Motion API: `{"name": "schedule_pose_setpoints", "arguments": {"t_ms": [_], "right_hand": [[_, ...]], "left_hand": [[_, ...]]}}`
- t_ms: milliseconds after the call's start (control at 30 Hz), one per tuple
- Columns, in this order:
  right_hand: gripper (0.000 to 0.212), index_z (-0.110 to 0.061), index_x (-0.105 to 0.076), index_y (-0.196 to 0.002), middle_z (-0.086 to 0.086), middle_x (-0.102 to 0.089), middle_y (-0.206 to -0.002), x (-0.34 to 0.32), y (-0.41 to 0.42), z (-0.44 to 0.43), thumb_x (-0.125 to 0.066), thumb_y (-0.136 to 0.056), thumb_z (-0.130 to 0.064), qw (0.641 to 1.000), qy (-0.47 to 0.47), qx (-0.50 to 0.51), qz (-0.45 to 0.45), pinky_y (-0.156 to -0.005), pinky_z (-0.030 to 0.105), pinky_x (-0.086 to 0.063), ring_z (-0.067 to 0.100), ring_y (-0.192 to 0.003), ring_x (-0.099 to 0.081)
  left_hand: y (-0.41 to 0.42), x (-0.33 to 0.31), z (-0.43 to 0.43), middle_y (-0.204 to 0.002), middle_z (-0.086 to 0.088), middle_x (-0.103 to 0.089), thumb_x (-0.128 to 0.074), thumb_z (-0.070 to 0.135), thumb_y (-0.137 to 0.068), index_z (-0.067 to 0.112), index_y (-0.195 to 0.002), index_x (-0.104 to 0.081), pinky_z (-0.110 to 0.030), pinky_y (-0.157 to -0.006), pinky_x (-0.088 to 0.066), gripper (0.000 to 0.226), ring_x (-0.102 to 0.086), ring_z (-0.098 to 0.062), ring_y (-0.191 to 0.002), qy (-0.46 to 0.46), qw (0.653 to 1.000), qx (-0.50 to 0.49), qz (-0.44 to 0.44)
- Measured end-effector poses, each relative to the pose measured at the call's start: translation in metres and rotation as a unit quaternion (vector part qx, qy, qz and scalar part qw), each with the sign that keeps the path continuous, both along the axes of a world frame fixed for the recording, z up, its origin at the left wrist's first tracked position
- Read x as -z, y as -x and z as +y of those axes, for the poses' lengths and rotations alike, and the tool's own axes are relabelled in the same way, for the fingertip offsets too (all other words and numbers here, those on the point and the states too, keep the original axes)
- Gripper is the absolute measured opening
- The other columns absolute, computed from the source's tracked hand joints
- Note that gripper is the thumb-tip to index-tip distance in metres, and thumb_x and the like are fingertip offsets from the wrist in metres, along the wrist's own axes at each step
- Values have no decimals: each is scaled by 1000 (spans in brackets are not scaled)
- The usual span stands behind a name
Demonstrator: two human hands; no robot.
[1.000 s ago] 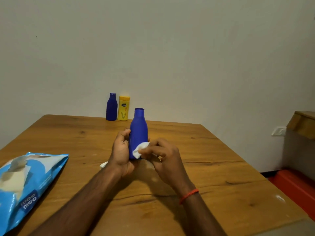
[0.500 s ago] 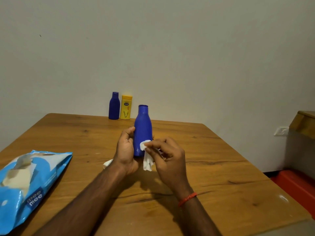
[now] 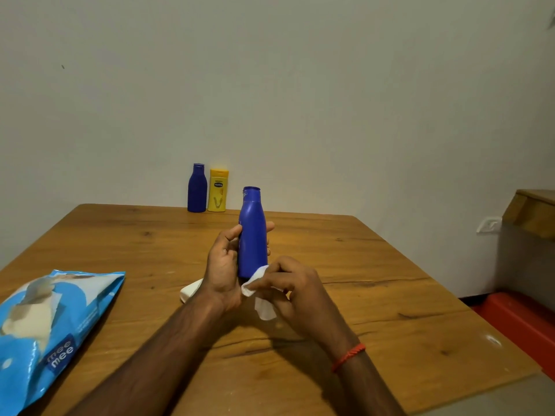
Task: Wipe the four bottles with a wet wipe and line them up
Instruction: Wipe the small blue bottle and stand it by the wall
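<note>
Left hand (image 3: 222, 270) grips smooth blue bottle (image 3: 252, 243), right hand (image 3: 297, 286) pinches crumpled white wipe (image 3: 263, 309)

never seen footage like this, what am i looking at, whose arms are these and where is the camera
No machine here: these are a person's two bare hands, filmed by one wide-angle camera worn on the head, looking forward and down. The left hand grips a tall blue bottle upright. The right hand pinches a white wet wipe against its lower part. At the wooden table's far edge, a smaller blue bottle and a yellow bottle stand side by side. A blue wipes pack lies at the left.
</note>
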State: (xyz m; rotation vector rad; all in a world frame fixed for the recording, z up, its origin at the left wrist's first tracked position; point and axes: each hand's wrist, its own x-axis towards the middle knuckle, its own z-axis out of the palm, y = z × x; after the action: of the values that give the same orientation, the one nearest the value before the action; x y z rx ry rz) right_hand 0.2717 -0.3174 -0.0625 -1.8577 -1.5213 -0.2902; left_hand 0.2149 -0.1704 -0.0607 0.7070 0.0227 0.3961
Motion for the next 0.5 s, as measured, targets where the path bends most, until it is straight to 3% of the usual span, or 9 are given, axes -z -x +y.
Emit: {"name": "schedule_pose_setpoints", "arguments": {"t_ms": [67,133,200,267,367,400,433,500], "right_hand": [[21,-21,-75,-106,-7,-64,-101,-4,-1,-7,-72,-88,-10,991,-61,-1,117,-79,17,-54,4,-98,-61],[18,-16,-76,-101,-3,-68,-101,-9,1,-13,-71,-88,-6,949,-152,-11,274,-79,25,-58,11,-99,-66],[15,-15,-77,-98,3,-72,-105,-12,5,-17,-71,-85,-9,877,-229,-44,421,-78,34,-61,22,-101,-70],[19,-13,-78,-95,10,-74,-109,-17,8,-18,-75,-77,-14,785,-285,-96,542,-75,36,-62,26,-99,-72],[25,-11,-79,-90,16,-74,-107,-23,14,-16,-77,-66,-12,687,-339,-167,621,-68,32,-62,27,-95,-73],[26,-11,-78,-91,16,-74,-106,-25,17,-14,-78,-65,-10,680,-340,-184,623,-69,32,-62,27,-95,-73],[28,-12,-77,-92,15,-74,-105,-24,20,-11,-80,-65,-9,698,-331,-183,608,-71,33,-61,27,-95,-73],[30,-16,-76,-96,9,-76,-101,-18,22,-3,-85,-68,-6,810,-286,-116,498,-76,36,-61,24,-95,-73]], "left_hand": [[0,1,4,-103,-10,-68,-67,43,-84,4,-144,-50,-33,-72,-57,74,-60,-20,-84,2,1000,3,-9],[2,1,8,-101,-11,-67,-86,41,-66,5,-141,-54,-36,-72,-58,89,-63,-21,-85,1,1000,12,-14],[2,2,7,-99,-12,-68,-96,38,-46,7,-135,-59,-41,-73,-60,101,-67,-25,-85,-12,1000,-6,4],[1,2,5,-99,-13,-70,-100,35,-39,11,-135,-54,-49,-80,-58,109,-66,-31,-91,-23,999,-23,25],[-1,1,-1,-91,-11,-72,-102,37,-33,14,-132,-52,-43,-73,-60,113,-67,-28,-84,-59,996,-42,47],[-1,0,-2,-91,-11,-73,-102,37,-33,14,-131,-52,-41,-67,-60,113,-68,-26,-81,-69,995,-44,48],[0,-1,-3,-92,-12,-72,-102,36,-34,14,-131,-52,-40,-63,-62,111,-70,-26,-79,-71,996,-41,45],[0,-1,-4,-92,-14,-67,-102,29,-39,12,-129,-52,-38,-58,-60,104,-70,-25,-75,-50,998,-18,29]]}}
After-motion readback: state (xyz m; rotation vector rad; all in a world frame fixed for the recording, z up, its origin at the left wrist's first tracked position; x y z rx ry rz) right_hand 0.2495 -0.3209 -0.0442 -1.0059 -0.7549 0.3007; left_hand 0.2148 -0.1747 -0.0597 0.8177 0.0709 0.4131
